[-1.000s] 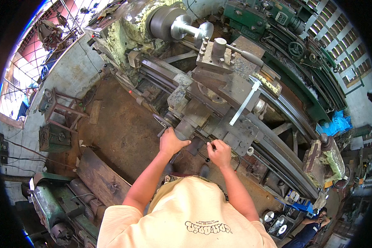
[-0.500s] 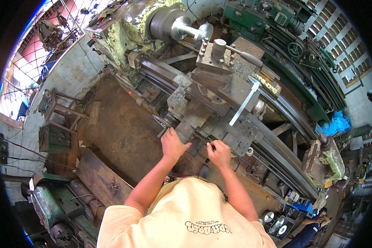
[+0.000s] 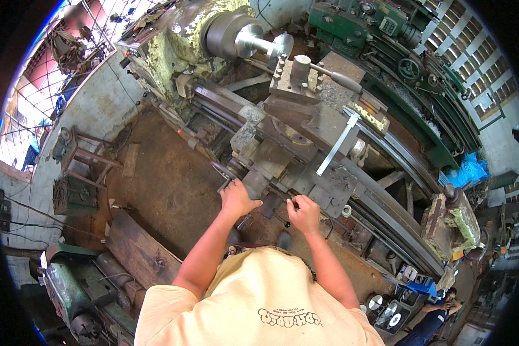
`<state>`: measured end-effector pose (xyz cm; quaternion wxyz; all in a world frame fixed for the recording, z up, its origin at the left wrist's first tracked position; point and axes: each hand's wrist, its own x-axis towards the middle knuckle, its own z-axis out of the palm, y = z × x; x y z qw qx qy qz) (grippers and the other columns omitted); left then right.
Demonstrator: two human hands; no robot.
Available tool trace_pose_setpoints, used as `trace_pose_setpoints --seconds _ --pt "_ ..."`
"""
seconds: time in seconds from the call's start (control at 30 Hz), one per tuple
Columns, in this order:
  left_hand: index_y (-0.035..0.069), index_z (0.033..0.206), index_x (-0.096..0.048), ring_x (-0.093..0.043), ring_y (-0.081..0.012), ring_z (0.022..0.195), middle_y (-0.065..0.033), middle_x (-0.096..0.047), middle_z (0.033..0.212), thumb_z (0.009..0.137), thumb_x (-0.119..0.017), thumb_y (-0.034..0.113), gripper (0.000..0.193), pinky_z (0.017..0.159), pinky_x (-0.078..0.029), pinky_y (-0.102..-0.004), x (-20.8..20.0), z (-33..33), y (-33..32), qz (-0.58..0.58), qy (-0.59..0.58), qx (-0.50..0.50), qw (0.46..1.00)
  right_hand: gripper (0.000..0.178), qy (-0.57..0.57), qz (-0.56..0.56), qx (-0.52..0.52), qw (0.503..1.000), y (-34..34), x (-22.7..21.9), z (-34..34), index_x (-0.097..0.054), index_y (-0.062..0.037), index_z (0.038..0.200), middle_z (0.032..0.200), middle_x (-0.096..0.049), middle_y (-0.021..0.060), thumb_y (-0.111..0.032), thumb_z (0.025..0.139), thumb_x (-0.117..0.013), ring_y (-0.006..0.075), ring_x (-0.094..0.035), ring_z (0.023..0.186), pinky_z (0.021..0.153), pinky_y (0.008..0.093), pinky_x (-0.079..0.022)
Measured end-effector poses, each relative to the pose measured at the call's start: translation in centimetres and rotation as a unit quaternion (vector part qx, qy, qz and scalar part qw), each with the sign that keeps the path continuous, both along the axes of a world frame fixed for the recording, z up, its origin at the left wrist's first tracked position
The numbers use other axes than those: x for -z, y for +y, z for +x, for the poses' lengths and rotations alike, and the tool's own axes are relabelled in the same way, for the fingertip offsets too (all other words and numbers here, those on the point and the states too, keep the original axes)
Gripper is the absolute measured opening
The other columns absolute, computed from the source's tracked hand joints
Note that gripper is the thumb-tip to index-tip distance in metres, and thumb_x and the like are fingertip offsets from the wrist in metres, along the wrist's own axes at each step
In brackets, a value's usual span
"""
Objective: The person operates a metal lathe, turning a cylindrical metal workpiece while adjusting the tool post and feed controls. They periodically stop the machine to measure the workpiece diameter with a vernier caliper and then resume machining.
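Observation:
My left hand (image 3: 236,199) is at the metal handwheel (image 3: 224,170) on the front of a large lathe's carriage, fingers curled over its near side and thumb stretched out to the right. Just right of it, my right hand (image 3: 303,213) is closed, its fingertips at the end of a thin dark lever (image 3: 280,192); the grip itself is partly hidden. Another lever with a black ball knob (image 3: 287,224) hangs below, beside the right hand. Beyond my hands, a silver vernier caliper (image 3: 337,144) lies across the carriage. A shiny stepped metal workpiece (image 3: 262,44) sits in the chuck (image 3: 224,34).
The tool post (image 3: 300,69), with its long clamping handle, stands near the workpiece. At the right end is the tailstock (image 3: 455,219). A green lathe (image 3: 398,63) stands behind; more machinery (image 3: 78,288) is at lower left. Another person (image 3: 435,320) is at lower right.
My left hand has shifted slightly left and down with the handwheel's rim, and now covers its handle. The right hand barely moves. The whole view has drifted a little.

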<state>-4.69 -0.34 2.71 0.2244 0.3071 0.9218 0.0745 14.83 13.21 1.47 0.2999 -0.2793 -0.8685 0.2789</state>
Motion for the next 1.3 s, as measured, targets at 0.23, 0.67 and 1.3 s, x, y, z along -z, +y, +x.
trace_pose_setpoints --seconds 0.23,0.67,1.3 --pt "-0.014 0.131 -0.056 -0.066 -0.0404 0.123 -0.0324 -0.067 0.128 0.062 -0.092 0.064 0.110 0.104 -0.052 -0.0455 -0.4 -4.3 -0.2 0.010 -0.131 0.042 0.990 0.017 0.007 -0.005 0.003 1.000 0.0 0.2 -0.1 -0.068 -0.0044 0.078 0.075 -0.068 0.0124 -0.015 0.087 -0.078 0.0329 -0.066 0.064 0.058 0.0408 -0.052" --pt "-0.013 0.146 -0.051 -0.055 -0.0352 0.137 -0.0273 -0.059 0.146 0.074 -0.091 0.050 0.103 0.114 -0.042 -0.0398 1.5 -7.4 -1.1 0.098 -0.390 -0.028 0.915 0.019 0.014 0.004 -0.005 1.000 0.1 0.3 0.0 -0.068 -0.0044 0.079 0.076 -0.068 0.0128 -0.018 0.089 -0.077 0.0353 -0.066 0.066 0.059 0.0446 -0.052" --pt "-0.013 0.129 -0.063 -0.068 -0.0398 0.120 -0.0306 -0.069 0.127 0.059 -0.096 0.052 0.101 0.106 -0.051 -0.0426 0.7 -4.6 -0.8 0.114 -0.208 -0.038 0.971 0.020 0.015 -0.005 -0.001 1.000 0.0 0.1 -0.1 -0.067 -0.0045 0.078 0.076 -0.067 0.0138 -0.018 0.089 -0.076 0.0367 -0.065 0.066 0.058 0.0456 -0.052"
